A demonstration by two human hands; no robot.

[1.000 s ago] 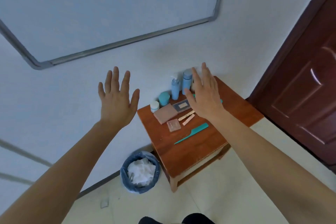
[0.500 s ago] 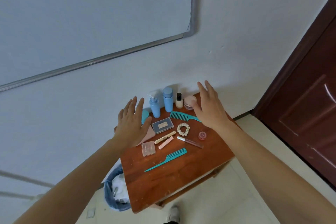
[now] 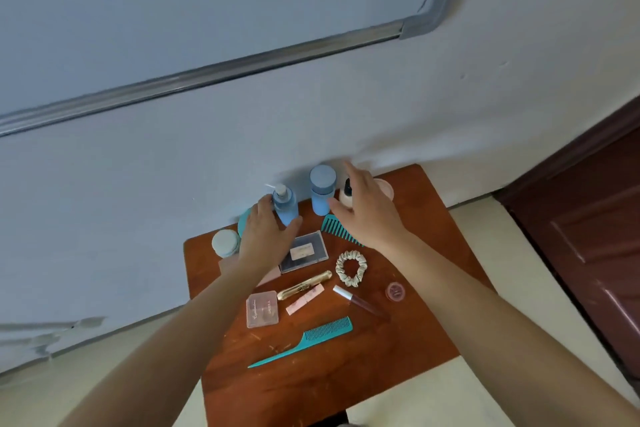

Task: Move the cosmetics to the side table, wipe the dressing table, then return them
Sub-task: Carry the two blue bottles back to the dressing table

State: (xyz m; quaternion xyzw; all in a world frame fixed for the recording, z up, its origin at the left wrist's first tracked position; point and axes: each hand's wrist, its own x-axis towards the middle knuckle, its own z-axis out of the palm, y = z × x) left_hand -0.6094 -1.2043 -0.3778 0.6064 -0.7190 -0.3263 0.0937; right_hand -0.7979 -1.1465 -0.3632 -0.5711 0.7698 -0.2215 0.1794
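Over the wooden table point(image 3: 311, 385), the left hand point(image 3: 266, 232) brackets the blue pump bottle point(image 3: 287, 206), whether gripping I cannot tell, while the right hand point(image 3: 369, 211) hovers, fingers spread, above a small black-capped bottle point(image 3: 345, 197).

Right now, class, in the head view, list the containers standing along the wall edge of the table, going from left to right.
White-lidded jar → blue pump bottle → blue capped bottle → small black-capped bottle → pink jar.
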